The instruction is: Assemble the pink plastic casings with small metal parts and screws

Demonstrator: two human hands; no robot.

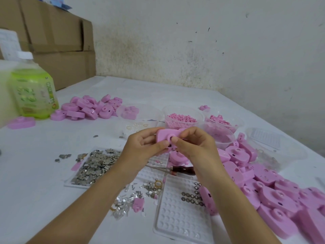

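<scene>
I hold one pink plastic casing (165, 136) up over the middle of the table. My left hand (142, 147) grips its left side, thumb on the front face. My right hand (195, 145) pinches the right side, thumb tip at the round hole in the casing. Whether a small part sits under that thumb is hidden. A heap of small metal parts (95, 164) fills a clear tray at the lower left. Loose screws and clear bits (135, 196) lie below my wrists. A dark-handled screwdriver (181, 169) lies on the table under my right hand.
More pink casings are piled at the right (274, 187) and at the back left (89, 107). Clear bowls of pink pellets (182, 118) stand behind my hands. A white blister tray (179, 212) with round metal rings lies near me. A green bottle (33, 90) and cardboard boxes (58, 37) stand far left.
</scene>
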